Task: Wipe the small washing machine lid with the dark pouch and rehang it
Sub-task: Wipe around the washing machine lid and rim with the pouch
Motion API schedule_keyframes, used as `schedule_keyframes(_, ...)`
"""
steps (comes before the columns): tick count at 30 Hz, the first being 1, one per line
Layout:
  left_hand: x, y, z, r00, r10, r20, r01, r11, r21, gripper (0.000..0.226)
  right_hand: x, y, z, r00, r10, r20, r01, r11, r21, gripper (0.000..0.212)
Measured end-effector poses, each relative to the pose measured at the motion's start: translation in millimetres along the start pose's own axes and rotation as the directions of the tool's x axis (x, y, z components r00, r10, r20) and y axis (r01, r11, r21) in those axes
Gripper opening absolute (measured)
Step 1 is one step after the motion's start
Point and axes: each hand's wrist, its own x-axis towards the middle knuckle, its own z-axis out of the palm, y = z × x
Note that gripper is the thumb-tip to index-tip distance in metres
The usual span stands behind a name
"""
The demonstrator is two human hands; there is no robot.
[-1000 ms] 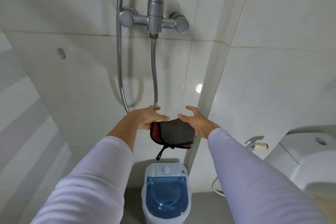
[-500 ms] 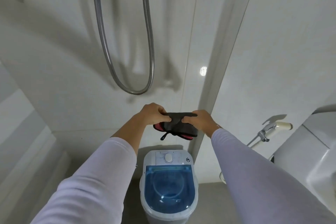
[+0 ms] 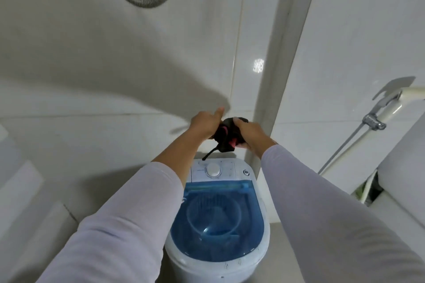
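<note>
Since the earlier frame, both hands had bunched the flat dark pouch (image 3: 226, 135) into a crumpled wad. Left hand (image 3: 205, 124) gripped its left side, thumb raised; right hand (image 3: 249, 134) was closed over its right side. Red lining showed between them. A black strap (image 3: 209, 154) dangled below the grip, just above the washing machine (image 3: 217, 220), whose blue lid (image 3: 218, 218) lay shut, well beneath.

Single head-worn wide-angle view, looking forward and steeply down along both sleeved arms, close above the washing machine (image 3: 217, 218), facing the tiled wall corner (image 3: 273, 76)
</note>
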Motion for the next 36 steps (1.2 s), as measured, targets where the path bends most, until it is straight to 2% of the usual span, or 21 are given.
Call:
schedule_keyframes(4,-21,-18,18,0.998,-0.032,0.049,0.038,0.992,-0.118,0.077,-10,33,-3,0.970,-0.013,0.242,-0.016,0.993,0.116,0.065)
schedule_keyframes(7,-47,-18,19,0.988,-0.036,0.147,0.080,0.948,-0.307,0.084,-31,44,-12,0.944,-0.041,0.327,-0.017,0.985,0.171,0.071)
schedule_keyframes(9,-63,-14,18,0.979,-0.025,0.205,0.096,0.934,-0.345,0.089,-48,46,-17,0.935,-0.045,0.352,0.002,0.992,0.123,0.060)
schedule_keyframes(11,-75,-9,15,0.968,-0.004,0.252,0.100,0.924,-0.370,0.093,-61,46,-23,0.941,-0.058,0.332,0.036,0.997,0.069,0.050)
schedule_keyframes(15,-94,-5,10,0.945,0.052,0.322,0.082,0.916,-0.392,0.093,-79,43,-33,0.970,-0.097,0.224,0.072,0.990,0.118,0.047)
schedule_keyframes(18,-101,-9,11,0.967,0.057,0.249,0.043,0.925,-0.377,0.076,-82,39,-41,0.991,-0.115,0.067,0.112,0.993,0.049,0.047)
schedule_keyframes(20,-103,-19,14,0.986,0.031,0.165,0.001,0.981,-0.193,0.056,-77,38,-48,0.990,-0.141,-0.011,0.141,0.990,-0.002,0.047)
schedule_keyframes(22,-102,-36,17,0.987,0.060,0.147,-0.086,0.982,0.171,0.032,-72,41,-54,0.987,-0.156,-0.032,0.153,0.986,-0.068,0.046)
schedule_keyframes(24,-101,-54,23,0.975,0.032,0.220,-0.127,0.892,0.434,0.027,-66,43,-59,0.983,-0.177,-0.041,0.169,0.973,-0.154,0.048)
schedule_keyframes(26,-96,-69,33,0.968,-0.039,0.248,-0.127,0.777,0.616,0.042,-58,46,-62,0.969,-0.241,-0.046,0.218,0.933,-0.288,0.050)
schedule_keyframes(28,-91,-81,45,0.963,-0.106,0.246,-0.104,0.697,0.709,0.060,-50,49,-62,0.949,-0.313,-0.042,0.260,0.848,-0.463,0.046)
schedule_keyframes(30,-84,-89,57,0.951,-0.183,0.250,-0.070,0.658,0.749,0.070,-42,54,-61,0.934,-0.357,-0.004,0.282,0.745,-0.605,0.040)
schedule_keyframes(33,-76,-97,71,0.945,-0.208,0.253,-0.065,0.638,0.768,0.071,-26,64,-57,0.926,-0.368,0.090,0.310,0.598,-0.739,0.037)
schedule_keyframes(36,-70,-103,79,0.949,-0.188,0.255,-0.090,0.612,0.786,0.067,-8,75,-51,0.922,-0.365,0.130,0.326,0.549,-0.769,0.039)
